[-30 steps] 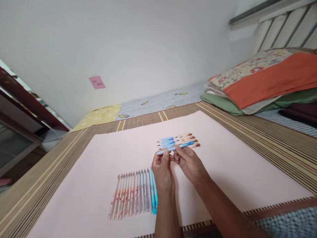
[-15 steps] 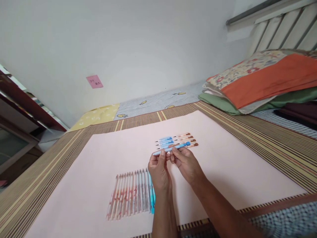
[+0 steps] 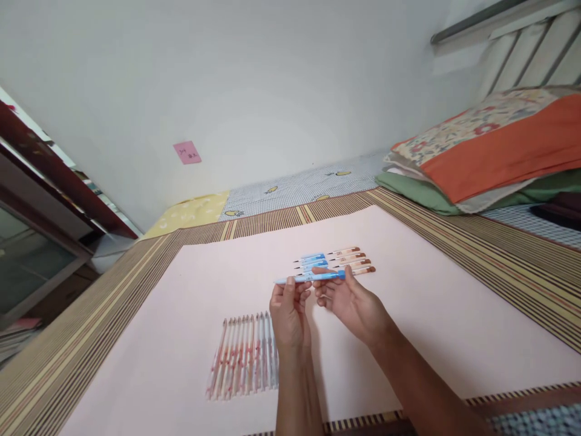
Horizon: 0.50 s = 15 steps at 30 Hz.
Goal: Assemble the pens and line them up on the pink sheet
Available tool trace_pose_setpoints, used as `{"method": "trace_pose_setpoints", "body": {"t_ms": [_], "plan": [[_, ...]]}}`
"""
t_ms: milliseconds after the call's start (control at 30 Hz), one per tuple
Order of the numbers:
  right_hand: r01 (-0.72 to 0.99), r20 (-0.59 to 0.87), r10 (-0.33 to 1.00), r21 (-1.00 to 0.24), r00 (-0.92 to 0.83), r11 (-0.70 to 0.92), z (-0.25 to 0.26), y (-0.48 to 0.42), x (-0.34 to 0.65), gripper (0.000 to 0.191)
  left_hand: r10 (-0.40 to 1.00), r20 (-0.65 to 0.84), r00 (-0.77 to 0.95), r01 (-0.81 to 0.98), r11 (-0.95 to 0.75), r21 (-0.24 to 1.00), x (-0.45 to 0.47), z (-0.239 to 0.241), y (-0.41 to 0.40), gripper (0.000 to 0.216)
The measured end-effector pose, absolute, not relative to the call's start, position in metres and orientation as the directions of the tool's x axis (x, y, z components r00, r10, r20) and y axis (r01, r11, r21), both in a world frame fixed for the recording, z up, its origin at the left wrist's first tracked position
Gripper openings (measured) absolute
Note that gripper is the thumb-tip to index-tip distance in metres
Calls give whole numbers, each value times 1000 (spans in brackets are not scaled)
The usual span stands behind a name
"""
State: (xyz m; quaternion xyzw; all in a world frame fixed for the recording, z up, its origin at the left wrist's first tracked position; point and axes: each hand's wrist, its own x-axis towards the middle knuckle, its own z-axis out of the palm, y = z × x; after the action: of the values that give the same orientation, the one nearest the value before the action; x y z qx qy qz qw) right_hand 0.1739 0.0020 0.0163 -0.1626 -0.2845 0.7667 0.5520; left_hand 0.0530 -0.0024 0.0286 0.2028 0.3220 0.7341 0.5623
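Observation:
A light-blue pencil (image 3: 324, 276) with a darker blue end is held level above the pink sheet (image 3: 136, 339). My left hand (image 3: 288, 312) pinches its pale, tapered end between thumb and fingers. The thumb of my right hand (image 3: 358, 306) presses at the dark blue end, with the fingers curled behind and below the barrel. Just beyond the hands lie several blue pencils (image 3: 312, 258) with dark points, partly covered by the held one. Several cream pencils with brown ends (image 3: 349, 257) lie to their right.
Several slim clear pens with reddish and grey patterns (image 3: 242, 354) lie in a row left of my left forearm. A striped mat (image 3: 109, 297) lies under the sheet. Folded bedding (image 3: 494, 157) is piled at right, and a pink note (image 3: 187, 152) sticks to the wall.
My right hand has slid right along the pencil to its dark blue end, its fingers more spread. The view has shifted, and my left forearm now hides the turquoise pens.

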Motion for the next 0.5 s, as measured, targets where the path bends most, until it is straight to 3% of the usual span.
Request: {"method": "trace_pose_setpoints", "body": {"t_ms": [167,367,500], "plan": [[-792,103,915,-544,-390,-277,13,-3,170,41,969,-9,-247,-694,-170,699,50,33,-5,29],[-759,225,842,-586,-490,-284,13,-9,171,54,980,12,-200,-715,-154,682,44,34,-7,30],[-731,213,833,-618,-510,-289,12,-9,176,55,970,18,-244,-690,-187,699,40,33,-7,32]]}}
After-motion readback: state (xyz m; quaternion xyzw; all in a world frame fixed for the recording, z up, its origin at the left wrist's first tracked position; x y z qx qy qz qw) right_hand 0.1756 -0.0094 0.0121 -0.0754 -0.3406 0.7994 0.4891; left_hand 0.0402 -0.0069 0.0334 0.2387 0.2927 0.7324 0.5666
